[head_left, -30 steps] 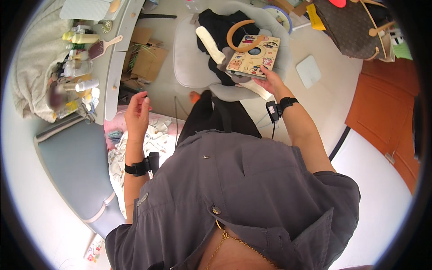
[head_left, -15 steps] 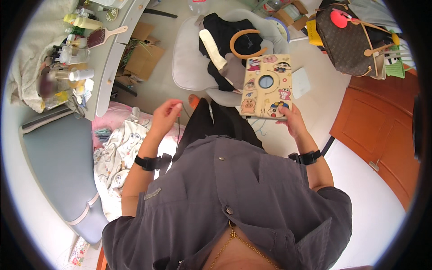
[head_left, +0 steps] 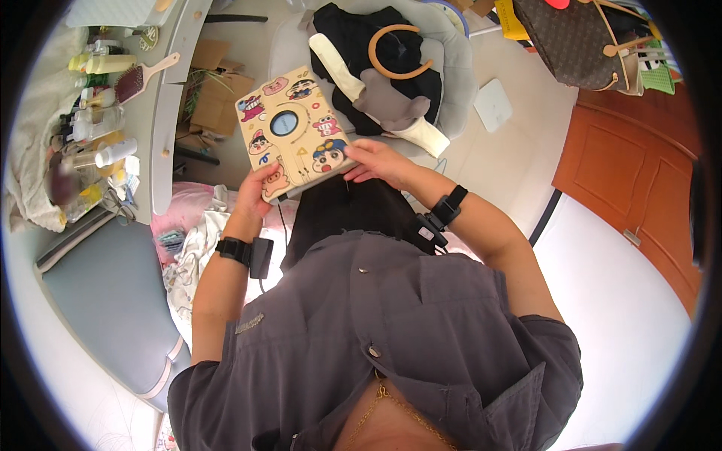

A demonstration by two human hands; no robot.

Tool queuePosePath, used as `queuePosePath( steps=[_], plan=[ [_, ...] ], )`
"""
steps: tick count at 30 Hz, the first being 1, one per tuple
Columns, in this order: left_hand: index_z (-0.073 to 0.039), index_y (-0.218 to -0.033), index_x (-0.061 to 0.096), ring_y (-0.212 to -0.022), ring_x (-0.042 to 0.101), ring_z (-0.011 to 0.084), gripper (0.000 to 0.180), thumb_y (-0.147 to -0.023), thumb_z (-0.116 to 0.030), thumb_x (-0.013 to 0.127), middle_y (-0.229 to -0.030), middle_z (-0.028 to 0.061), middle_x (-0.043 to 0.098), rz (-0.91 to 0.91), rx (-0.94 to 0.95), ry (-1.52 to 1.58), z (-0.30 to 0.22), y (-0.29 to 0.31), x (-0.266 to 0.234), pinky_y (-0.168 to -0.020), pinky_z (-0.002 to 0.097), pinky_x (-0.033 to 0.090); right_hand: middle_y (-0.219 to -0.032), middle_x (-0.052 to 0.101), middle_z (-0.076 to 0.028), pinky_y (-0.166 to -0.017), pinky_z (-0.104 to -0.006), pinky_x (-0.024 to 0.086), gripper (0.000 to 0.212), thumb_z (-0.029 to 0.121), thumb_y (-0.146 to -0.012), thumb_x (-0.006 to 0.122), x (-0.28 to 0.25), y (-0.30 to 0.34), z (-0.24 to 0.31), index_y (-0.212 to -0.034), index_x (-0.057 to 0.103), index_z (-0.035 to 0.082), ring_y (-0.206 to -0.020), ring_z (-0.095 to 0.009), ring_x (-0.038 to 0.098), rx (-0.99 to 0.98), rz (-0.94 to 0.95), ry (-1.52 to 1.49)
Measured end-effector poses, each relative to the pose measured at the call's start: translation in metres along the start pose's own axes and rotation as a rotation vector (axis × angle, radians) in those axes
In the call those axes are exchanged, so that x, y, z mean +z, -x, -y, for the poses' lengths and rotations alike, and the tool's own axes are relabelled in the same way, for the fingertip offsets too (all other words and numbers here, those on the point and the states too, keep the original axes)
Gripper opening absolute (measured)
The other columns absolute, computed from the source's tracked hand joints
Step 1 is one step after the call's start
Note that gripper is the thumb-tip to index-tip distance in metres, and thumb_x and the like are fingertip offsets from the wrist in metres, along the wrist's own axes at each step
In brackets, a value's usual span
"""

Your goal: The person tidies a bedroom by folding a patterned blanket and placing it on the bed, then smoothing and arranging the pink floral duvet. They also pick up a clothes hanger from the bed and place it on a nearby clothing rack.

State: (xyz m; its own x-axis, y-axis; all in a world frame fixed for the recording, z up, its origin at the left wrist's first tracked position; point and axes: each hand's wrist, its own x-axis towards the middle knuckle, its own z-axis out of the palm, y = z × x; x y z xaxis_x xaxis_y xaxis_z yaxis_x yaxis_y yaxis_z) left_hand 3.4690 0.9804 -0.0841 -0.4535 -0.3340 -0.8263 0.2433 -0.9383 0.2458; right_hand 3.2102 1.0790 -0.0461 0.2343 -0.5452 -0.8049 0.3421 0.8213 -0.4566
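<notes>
A tablet in a cream folio case (head_left: 307, 124) with cartoon stickers and a round cut-out is held between both my hands, back side up and slightly tilted. My left hand (head_left: 256, 193) grips its near left corner, thumb on top. My right hand (head_left: 376, 161) pinches its near right corner, thumb on top and fingers beneath. A thin dark cable (head_left: 285, 225) hangs below the tablet's near edge, beside my left hand. Whether it is plugged into the tablet, I cannot tell.
Ahead stands a grey padded chair (head_left: 455, 64) with black clothing (head_left: 331, 22), a tan headband (head_left: 374, 51) and a grey-and-cream plush-like item (head_left: 391, 105). Bottles and a hairbrush (head_left: 135, 81) crowd the left desk. A brown handbag (head_left: 564, 49) is at far right, near a white scale-like slab (head_left: 493, 105).
My right hand has carried the tablet leftward across my lap, turning it. My left hand, earlier apart from it, now holds its near left corner.
</notes>
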Motion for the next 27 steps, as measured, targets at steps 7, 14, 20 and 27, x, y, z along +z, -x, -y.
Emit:
queuePosePath(
  steps=[7,14,20,27],
  plan=[
    [-0.001,-0.111,0.041,-0.087,0.06,0.0257,0.04,-0.074,0.01,0.054,-0.1,0.0143,0.058,-0.137,0.149,-0.225,-0.006,-0.078,-0.025,-0.071,0.0365,0.053,-0.085,0.06,-0.006,-0.065,-0.0245,0.047,0.03,0.032,-0.087,0.052,-0.087,0.027,-0.068,-0.098,0.052,0.005,-0.073,-0.012,0.057,0.021,-0.386,0.106],
    [-0.004,-0.111,0.043,-0.085,0.06,0.0234,0.04,-0.075,0.005,0.057,-0.099,0.0124,0.058,-0.17,0.056,-0.321,-0.006,-0.164,-0.026,-0.071,0.0367,0.053,-0.077,0.06,-0.007,-0.062,-0.0265,0.046,0.027,0.027,-0.085,0.056,-0.116,0.068,-0.142,-0.095,0.055,0.002,-0.068,-0.015,0.057,-0.002,-0.603,0.4],
    [-0.002,-0.117,0.038,-0.088,0.057,0.0213,0.039,-0.081,-0.006,0.055,-0.103,0.013,0.054,-0.223,0.066,-0.453,0.016,-0.229,-0.02,-0.069,0.0346,0.051,-0.08,0.062,-0.011,-0.068,-0.031,0.047,0.026,0.025,-0.083,0.058,-0.098,0.097,-0.154,-0.095,0.056,0.003,-0.072,-0.02,0.059,0.07,-0.619,0.625],
    [-0.008,-0.129,0.03,-0.108,0.047,0.0235,0.051,-0.083,-0.017,0.051,-0.116,0.0118,0.049,-0.22,-0.12,-0.806,0.005,-0.192,-0.024,-0.09,0.0412,0.035,-0.08,0.062,-0.012,-0.068,-0.0304,0.048,0.025,0.025,-0.083,0.058,-0.095,0.097,-0.143,-0.096,0.055,0.004,-0.073,-0.021,0.06,0.107,-0.596,0.67]
  ],
)
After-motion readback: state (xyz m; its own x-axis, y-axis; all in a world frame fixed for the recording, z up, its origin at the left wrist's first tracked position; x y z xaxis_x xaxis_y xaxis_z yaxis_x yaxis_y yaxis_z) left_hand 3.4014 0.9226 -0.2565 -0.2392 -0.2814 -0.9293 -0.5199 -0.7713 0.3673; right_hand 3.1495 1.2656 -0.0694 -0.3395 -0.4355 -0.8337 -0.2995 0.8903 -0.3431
